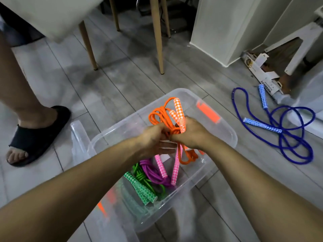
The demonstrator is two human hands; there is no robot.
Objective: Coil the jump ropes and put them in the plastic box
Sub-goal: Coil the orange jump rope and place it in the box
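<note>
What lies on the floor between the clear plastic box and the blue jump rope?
In the head view, only bare grey plank floor lies between the clear plastic box and the loose blue jump rope; they are apart.

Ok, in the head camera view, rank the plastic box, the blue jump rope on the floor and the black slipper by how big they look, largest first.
1. plastic box, widest in the head view
2. blue jump rope, spread loose over the floor
3. black slipper

The rope's spread counts its open loops, so its lead over the slipper is unsure.
</note>
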